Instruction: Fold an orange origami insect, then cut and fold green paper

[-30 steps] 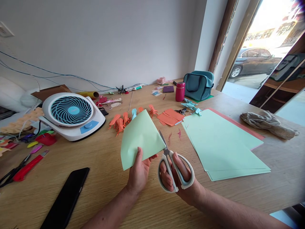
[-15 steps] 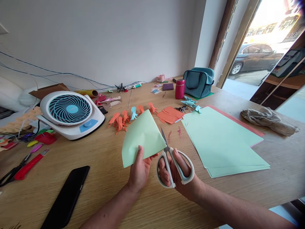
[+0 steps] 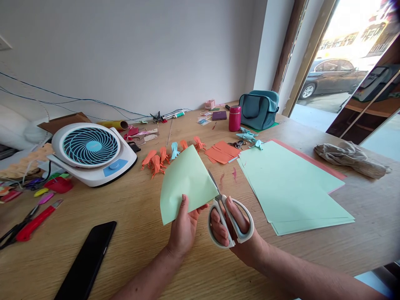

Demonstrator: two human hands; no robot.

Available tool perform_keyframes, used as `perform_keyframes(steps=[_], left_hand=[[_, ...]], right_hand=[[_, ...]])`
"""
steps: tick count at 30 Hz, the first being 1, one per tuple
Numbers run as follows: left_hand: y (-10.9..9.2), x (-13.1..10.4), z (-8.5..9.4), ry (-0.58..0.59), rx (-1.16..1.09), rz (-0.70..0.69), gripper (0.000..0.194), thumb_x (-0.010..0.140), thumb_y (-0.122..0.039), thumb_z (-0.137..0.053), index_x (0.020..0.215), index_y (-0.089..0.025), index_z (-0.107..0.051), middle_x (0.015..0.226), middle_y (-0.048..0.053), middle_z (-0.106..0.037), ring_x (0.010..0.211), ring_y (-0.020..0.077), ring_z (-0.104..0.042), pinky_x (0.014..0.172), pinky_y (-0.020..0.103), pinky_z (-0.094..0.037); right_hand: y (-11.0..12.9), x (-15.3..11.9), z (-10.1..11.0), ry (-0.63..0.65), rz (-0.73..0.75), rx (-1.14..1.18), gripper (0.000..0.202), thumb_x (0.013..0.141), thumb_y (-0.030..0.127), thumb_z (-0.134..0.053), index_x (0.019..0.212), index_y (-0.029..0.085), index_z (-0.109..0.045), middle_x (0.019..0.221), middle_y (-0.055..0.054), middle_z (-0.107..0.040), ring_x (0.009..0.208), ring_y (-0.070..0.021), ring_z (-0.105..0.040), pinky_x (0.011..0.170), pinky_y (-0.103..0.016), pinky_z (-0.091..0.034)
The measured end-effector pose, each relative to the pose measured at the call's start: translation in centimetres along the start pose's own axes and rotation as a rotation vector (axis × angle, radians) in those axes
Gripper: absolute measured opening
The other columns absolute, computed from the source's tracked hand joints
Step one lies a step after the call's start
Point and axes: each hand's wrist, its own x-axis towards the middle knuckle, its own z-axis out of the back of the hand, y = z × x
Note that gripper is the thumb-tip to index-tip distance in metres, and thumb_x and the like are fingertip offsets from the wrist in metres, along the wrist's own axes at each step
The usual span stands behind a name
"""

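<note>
In the head view, a light green sheet of paper (image 3: 187, 183) is held up over the table, slightly bowed. My left hand (image 3: 184, 225) pinches its lower edge, thumb on top and fingers beneath. My right hand (image 3: 236, 227) grips white-handled scissors (image 3: 249, 212), with fingers and thumb through the loops. The scissor blades lie along the paper's right edge, near its lower right corner; part of them is hidden by the sheet. Behind the paper stand several folded orange paper figures (image 3: 156, 162) and a light blue one (image 3: 175, 150).
A stack of green sheets (image 3: 290, 187) lies to the right, beside a crumpled cloth (image 3: 351, 158). Orange paper pieces (image 3: 221, 152), a pink flask (image 3: 235, 118) and a teal bag (image 3: 259, 109) are farther back. On the left are a white fan (image 3: 93, 150), a black phone (image 3: 87, 260) and a red cutter (image 3: 37, 223).
The scissor blades have drawn closer together, and the handles have closed somewhat. The green paper stays in my left hand, almost unmoved. The view has shifted slightly.
</note>
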Motion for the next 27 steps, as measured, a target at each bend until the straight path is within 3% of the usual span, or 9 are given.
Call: perform_keyframes(steps=[7, 13, 22, 27], left_hand=[[-0.08, -0.06, -0.10, 0.020, -0.009, 0.001, 0.047, 0.078, -0.040, -0.078, 0.118, -0.018, -0.068, 0.103, 0.007, -0.076, 0.081, 0.0214, -0.070, 0.072, 0.034, -0.056], [0.26, -0.42, 0.27, 0.043, 0.013, 0.081, 0.048, 0.078, -0.049, -0.078, 0.112, -0.017, -0.069, 0.107, 0.009, -0.075, 0.101, 0.0276, -0.070, 0.078, 0.035, -0.057], [0.20, -0.58, -0.08, 0.004, 0.002, 0.052, 0.051, 0.073, -0.042, -0.083, 0.115, -0.017, -0.067, 0.110, 0.008, -0.075, 0.104, 0.0281, -0.070, 0.080, 0.034, -0.058], [0.24, -0.55, 0.02, -0.003, 0.005, 0.049, 0.052, 0.071, -0.045, -0.084, 0.112, -0.018, -0.068, 0.103, 0.006, -0.076, 0.102, 0.0277, -0.070, 0.082, 0.035, -0.058]], right_hand=[[-0.11, 0.02, 0.10, 0.009, 0.017, -0.021, 0.053, 0.093, 0.068, -0.047, 0.077, 0.020, -0.063, 0.053, 0.001, -0.042, 0.045, -0.0111, -0.029, 0.046, -0.030, -0.023], [0.31, 0.16, 0.00, 0.029, 0.030, 0.004, 0.054, 0.093, 0.069, -0.047, 0.082, 0.018, -0.063, 0.057, 0.002, -0.046, 0.048, -0.0100, -0.037, 0.048, -0.027, -0.033], [0.28, 0.22, 0.38, 0.012, 0.024, 0.005, 0.055, 0.096, 0.067, -0.044, 0.079, 0.017, -0.063, 0.054, 0.002, -0.045, 0.046, -0.0091, -0.035, 0.047, -0.026, -0.029], [0.03, 0.27, 0.60, 0.004, 0.024, 0.000, 0.054, 0.097, 0.064, -0.044, 0.079, 0.016, -0.063, 0.053, 0.003, -0.044, 0.045, -0.0081, -0.036, 0.046, -0.024, -0.029]])
